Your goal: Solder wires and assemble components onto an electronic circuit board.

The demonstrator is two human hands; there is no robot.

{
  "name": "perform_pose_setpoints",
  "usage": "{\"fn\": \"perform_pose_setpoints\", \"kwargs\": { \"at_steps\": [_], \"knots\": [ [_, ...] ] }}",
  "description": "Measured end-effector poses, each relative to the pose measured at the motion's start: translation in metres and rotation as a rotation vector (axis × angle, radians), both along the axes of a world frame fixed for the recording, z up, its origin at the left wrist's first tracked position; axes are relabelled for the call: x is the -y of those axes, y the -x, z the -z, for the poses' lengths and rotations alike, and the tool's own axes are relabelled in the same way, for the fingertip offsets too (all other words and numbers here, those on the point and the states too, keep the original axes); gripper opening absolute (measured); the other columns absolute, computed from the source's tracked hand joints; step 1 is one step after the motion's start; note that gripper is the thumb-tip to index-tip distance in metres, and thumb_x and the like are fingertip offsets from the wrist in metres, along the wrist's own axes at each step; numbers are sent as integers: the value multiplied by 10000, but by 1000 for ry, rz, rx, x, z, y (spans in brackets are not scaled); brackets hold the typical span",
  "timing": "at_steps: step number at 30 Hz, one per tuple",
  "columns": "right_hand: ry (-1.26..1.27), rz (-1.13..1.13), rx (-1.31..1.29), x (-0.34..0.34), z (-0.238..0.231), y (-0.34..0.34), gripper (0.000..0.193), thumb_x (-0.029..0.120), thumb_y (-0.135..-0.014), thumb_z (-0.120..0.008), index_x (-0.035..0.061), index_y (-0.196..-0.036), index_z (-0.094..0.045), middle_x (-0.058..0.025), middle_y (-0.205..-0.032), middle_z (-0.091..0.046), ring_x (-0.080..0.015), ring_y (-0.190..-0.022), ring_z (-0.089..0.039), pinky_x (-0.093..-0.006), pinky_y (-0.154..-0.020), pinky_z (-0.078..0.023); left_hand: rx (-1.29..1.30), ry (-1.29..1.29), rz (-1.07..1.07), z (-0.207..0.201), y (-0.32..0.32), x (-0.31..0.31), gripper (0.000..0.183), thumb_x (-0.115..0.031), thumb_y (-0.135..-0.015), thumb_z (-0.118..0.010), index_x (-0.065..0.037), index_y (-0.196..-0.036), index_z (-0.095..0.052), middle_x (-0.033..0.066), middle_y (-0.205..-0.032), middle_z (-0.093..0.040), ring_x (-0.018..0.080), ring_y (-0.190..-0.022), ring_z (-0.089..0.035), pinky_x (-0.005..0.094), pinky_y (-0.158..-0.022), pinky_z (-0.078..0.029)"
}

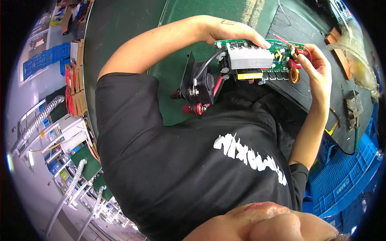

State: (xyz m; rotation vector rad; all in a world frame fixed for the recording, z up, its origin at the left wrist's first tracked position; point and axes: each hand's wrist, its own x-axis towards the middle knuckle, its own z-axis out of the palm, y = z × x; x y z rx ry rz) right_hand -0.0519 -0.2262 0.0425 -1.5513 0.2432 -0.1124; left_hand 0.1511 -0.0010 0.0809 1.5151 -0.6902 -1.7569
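A green circuit board (278,56) is held up between my hands, tilted so its parts face me. It carries a finned silver heatsink (250,56), a yellow transformer (249,75) and a copper-wound coil (295,75). My left hand (235,31) grips its top edge, thumb by the heatsink, other fingers hidden behind. My right hand (315,64) closes round the right end, thumb and finger at red-sleeved parts (295,63) and a thin red wire (286,41). A thick black cable (209,62) and a red one run to a black panel (193,80) with a fan and red and black terminals.
Under the board lies a green bench top (193,28) with a dark mat (295,28). At right are a translucent duct hose (356,56), a metal-jawed tool (354,106), a yellow-handled tool (332,128) and a blue crate (341,176). Cartons (76,84) and shelves stand left.
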Motion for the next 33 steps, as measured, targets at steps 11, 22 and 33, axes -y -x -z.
{"fn": "perform_pose_setpoints", "kwargs": {
  "at_steps": [11, 22, 33],
  "knots": [
    [-55, 0, -138, 5, 11, 6, 268, 145, -982, -675, -14, -1196, -648, -22, -1052, -671, -95, -970, -630, -249, -876, -516, -266, 179, -33, 44, -3, -9, 458, -291, -1039, -576, -27, -1413, -564, 110, -1443, -568, 209, -1308, -539, 379, -1126, -416],
    [288, 82, -73, -5, -2, 10, 415, 84, -955, -694, 1, -1346, -580, -62, -1176, -646, -110, -1048, -625, -267, -909, -515, -179, 231, -102, 95, -3, -26, 473, -296, -1056, -536, 36, -1392, -547, 180, -1379, -596, 266, -1236, -592, 416, -1065, -470],
    [778, 117, 460, -25, -47, 35, 729, 568, -858, -694, -31, -1270, -647, -212, -1336, -625, -360, -1306, -549, -469, -1116, -384, -1303, 233, -392, 31, 55, -12, 768, -544, -1024, -416, 62, -1495, -377, 362, -1388, -518, 522, -1229, -558, 554, -1100, -430]
  ]
}}
